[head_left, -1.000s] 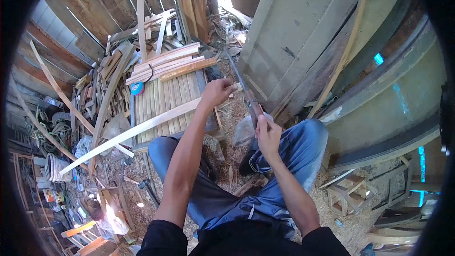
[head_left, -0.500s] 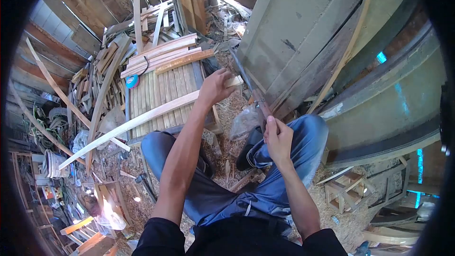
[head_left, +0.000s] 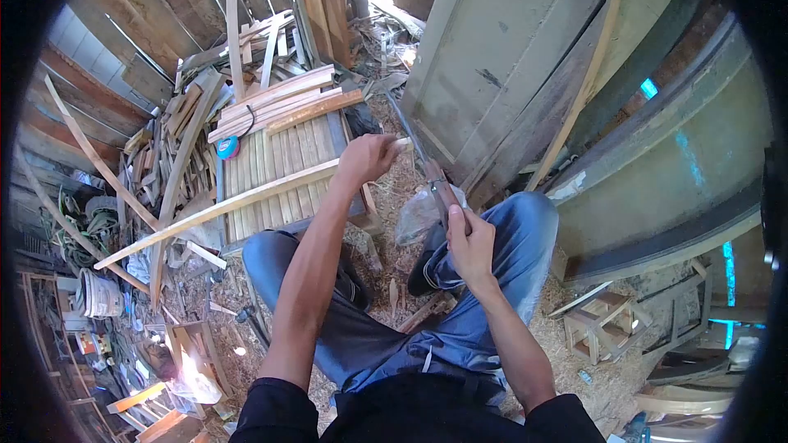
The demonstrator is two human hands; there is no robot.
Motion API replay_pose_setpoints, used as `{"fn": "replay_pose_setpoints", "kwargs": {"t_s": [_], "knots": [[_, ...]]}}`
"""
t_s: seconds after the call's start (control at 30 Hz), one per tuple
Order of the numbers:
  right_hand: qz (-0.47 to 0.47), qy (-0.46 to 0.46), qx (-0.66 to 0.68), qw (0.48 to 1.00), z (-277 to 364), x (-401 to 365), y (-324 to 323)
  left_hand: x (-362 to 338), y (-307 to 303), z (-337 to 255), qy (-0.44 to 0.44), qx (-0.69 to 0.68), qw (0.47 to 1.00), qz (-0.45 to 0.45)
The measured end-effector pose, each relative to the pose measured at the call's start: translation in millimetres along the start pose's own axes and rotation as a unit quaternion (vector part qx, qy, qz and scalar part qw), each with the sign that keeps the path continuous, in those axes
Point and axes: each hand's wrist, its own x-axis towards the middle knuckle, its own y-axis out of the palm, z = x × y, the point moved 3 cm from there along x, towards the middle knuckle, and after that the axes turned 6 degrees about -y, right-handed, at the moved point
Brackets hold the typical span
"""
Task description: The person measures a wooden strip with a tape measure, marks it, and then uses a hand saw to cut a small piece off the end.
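My left hand (head_left: 367, 157) is closed round a long pale wooden strip (head_left: 246, 200) near its right end. The strip slants down to the left, across a slatted wooden panel (head_left: 283, 160). In my right hand (head_left: 470, 239) is the brown wooden handle of a long-bladed tool (head_left: 432, 171), above my right knee. Its thin dark blade points up and away, beside the short end of the strip that sticks out past my left hand. Whether blade and strip touch, I cannot tell.
Several cut strips (head_left: 279, 97) and a blue tape measure (head_left: 228, 147) lie on the panel. Scrap wood (head_left: 176, 127) is piled at the left. Large grey boards (head_left: 492, 57) lean at the right. A small wooden frame (head_left: 603, 324) stands on the shavings.
The tool in my right hand has shifted slightly left and toward the strip's end. My left hand and the strip's right end sit slightly lower, and the strip appears rolled a little.
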Motion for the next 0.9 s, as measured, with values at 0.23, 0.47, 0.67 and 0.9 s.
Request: {"fn": "replay_pose_setpoints", "kwargs": {"t_s": [0.23,0.47,0.67,0.9], "knots": [[0.002,0.019,0.025,1.0,2,-1,9,-5,0,1,0.059,-0.028,0.995,-0.081],[-0.028,0.028,0.0,0.999,11,-4,17,-4,3,1,0.089,-0.012,0.993,-0.079],[-0.029,0.039,-0.002,0.999,4,3,21,0,8,5,0.1,-0.018,0.99,-0.101],[-0.025,0.01,0.004,1.0,6,4,19,6,8,7,0.09,-0.012,0.989,-0.113]]}}
